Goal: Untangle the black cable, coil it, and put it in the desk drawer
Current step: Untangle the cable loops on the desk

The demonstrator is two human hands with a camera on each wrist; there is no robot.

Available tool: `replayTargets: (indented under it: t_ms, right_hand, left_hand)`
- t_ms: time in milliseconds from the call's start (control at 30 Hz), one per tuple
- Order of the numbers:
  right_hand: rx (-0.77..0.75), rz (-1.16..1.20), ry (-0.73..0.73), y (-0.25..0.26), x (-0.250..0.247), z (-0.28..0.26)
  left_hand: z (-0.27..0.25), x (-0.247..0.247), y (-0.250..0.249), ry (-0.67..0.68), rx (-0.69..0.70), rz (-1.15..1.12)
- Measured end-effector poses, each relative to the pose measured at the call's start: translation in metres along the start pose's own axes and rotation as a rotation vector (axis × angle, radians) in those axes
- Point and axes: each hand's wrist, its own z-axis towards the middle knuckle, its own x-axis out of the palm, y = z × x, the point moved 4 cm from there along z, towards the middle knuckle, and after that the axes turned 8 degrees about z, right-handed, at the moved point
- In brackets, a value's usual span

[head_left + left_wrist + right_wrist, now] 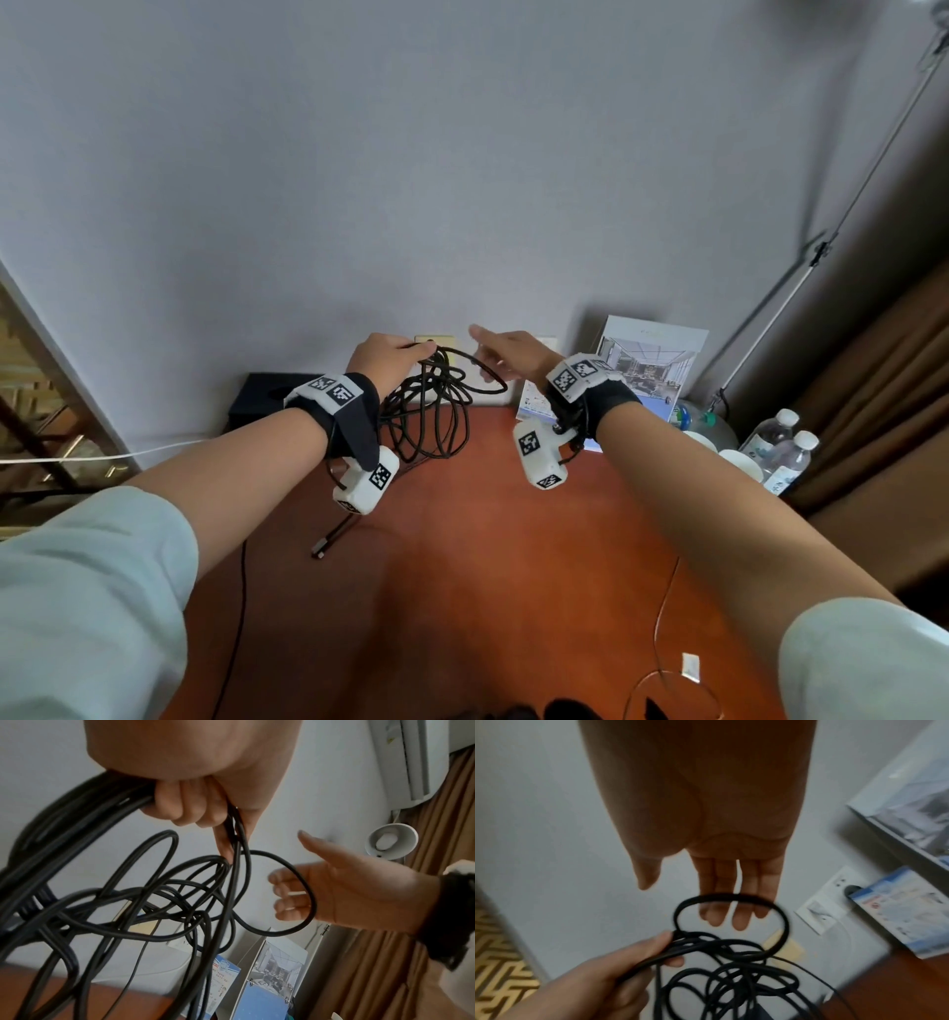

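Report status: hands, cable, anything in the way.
Left hand grips black cable bundle, held above desk. Right hand open beside one loop, holding nothing. Cable tangled, uncoiled. Drawer not in view.

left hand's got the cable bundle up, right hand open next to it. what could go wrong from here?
1. The black cable hangs as crossed loops from the left hand; pulling the wrong loop could tighten the snarl.
2. The open right hand holds nothing, so one loop sticks out loose and may slip back into the bundle.
3. The cable's plug end trails on the desk; lifting may drag it, and swinging loops could hit the leaflet.
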Motion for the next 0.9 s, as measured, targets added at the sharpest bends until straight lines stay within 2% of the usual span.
replayTargets:
  t_ms: [100, 167, 267, 333, 400, 500, 567, 633, 733, 900]
  right_hand:
    - [0.015, -0.189, 0.090, 0.014, 0.020, 0.000]
    - [0.051, -0.176, 0.088, 0.018, 0.029, 0.000]
    - [-0.002, -0.077, 0.010, 0.024, 0.025, 0.001]
    - [-0.078, 0.151, 0.012, 0.026, 0.017, 0.000]
    - [-0.142, 0.522, 0.008, 0.025, 0.002, 0.002]
    - [-0.070, 1.107, -0.104, 0.011, -0.024, 0.006]
    - [0.012, 1.185, -0.172, -0.003, -0.032, 0.006]
    - [0.059, 0.987, -0.202, -0.013, -0.035, 0.003]
    - [0.047, 0.537, -0.165, -0.007, -0.030, 0.000]
    - [0.064, -0.173, 0.143, 0.040, 0.008, -0.010]
  left_hand:
    - [-0.006, 0.001, -0.012, -0.002, 0.014, 0.047]
    - [-0.007, 0.000, -0.016, -0.011, 0.011, 0.066]
    - [-0.003, -0.001, -0.012, -0.015, -0.027, 0.043]
    - [0.005, -0.005, 0.003, -0.034, -0.103, -0.003]
    - [0.013, -0.012, 0.025, -0.065, -0.195, -0.053]
    - [0.038, -0.015, 0.072, -0.105, -0.314, -0.146]
    - [0.035, -0.021, 0.072, -0.105, -0.328, -0.160]
    - [0.018, -0.031, 0.052, -0.108, -0.291, -0.106]
    - [0.013, -0.031, 0.041, -0.075, -0.190, 0.046]
    - [0.007, -0.017, 0.013, -0.013, -0.026, 0.347]
